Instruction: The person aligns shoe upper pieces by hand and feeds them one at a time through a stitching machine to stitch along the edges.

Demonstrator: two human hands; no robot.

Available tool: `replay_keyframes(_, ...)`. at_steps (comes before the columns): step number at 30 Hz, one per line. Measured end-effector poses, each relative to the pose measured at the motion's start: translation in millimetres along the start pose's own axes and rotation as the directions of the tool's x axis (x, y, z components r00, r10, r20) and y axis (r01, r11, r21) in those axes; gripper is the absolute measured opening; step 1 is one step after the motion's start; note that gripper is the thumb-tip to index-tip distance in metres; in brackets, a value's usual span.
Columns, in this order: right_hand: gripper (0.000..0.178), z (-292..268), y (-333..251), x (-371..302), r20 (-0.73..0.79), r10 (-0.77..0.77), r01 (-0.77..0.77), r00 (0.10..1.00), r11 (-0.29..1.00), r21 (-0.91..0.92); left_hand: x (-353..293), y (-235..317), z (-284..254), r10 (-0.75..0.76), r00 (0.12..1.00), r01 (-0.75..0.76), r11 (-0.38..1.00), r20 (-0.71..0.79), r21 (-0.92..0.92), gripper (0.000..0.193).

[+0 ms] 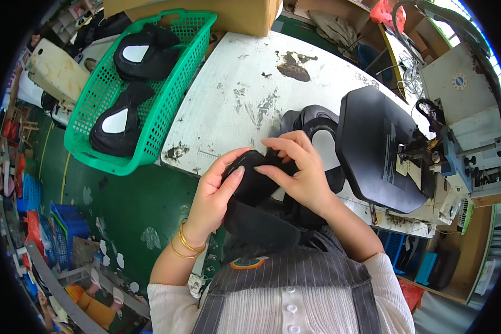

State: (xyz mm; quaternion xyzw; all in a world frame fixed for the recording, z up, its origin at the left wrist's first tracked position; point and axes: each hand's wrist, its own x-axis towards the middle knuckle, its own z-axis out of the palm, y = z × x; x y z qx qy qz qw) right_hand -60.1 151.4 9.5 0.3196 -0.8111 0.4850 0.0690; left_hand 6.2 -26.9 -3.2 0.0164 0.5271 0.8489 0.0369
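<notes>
Close in front of my apron, both hands hold a black fabric shoe upper [253, 186]. My left hand [212, 189] grips its left edge, thumb on top and fingers behind. With thumb and forefinger, my right hand [301, 170] pinches the upper edge on the other side; the exact spot is partly covered by the fingers. A loose black flap [261, 227] of the piece hangs down toward my lap. Just right of my right hand, more black uppers [312, 118] lie on the white table, one showing a white insole [325, 149].
A green plastic basket [145, 146] with black uppers and white insoles stands at the left end of the worn white table [234, 72]. A sewing machine [428, 150] with a black angular plate [367, 139] is at right. Behind is a cardboard box [239, 16].
</notes>
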Motion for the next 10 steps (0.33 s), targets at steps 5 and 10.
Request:
replay_keyframes(5,0.036,-3,26,-36,-0.122,0.042,-0.057,0.992,0.990,-0.126,25,13,-12,0.390,0.918,-0.250,0.717,-0.076,0.651,0.032)
replay_keyframes(10,0.029,-25,31,-77,-0.197,0.271,-0.305,0.942,0.937,-0.172,71,-2,-37,0.441,0.801,-0.379,-0.148,0.404,0.913,0.042)
